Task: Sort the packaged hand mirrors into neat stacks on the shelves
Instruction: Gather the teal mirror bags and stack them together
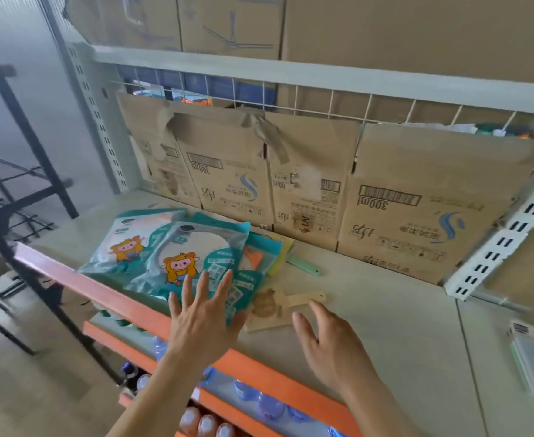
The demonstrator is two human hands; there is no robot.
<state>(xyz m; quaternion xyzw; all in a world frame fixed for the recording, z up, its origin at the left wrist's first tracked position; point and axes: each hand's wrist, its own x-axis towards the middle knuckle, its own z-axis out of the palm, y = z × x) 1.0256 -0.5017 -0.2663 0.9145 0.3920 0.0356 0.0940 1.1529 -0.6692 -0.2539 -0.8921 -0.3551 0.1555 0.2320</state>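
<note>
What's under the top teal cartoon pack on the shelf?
Under the top teal pack, a second cartoon pack pokes out on the left. An orange-heart pack, a yellow edge and a green handle show on the right. Anything deeper is covered.

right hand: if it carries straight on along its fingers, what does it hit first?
Most likely the beige hand mirror, lying flat just ahead of the right hand. The hand's height above the shelf is unclear, so it could pass over toward the teal packs.
</note>
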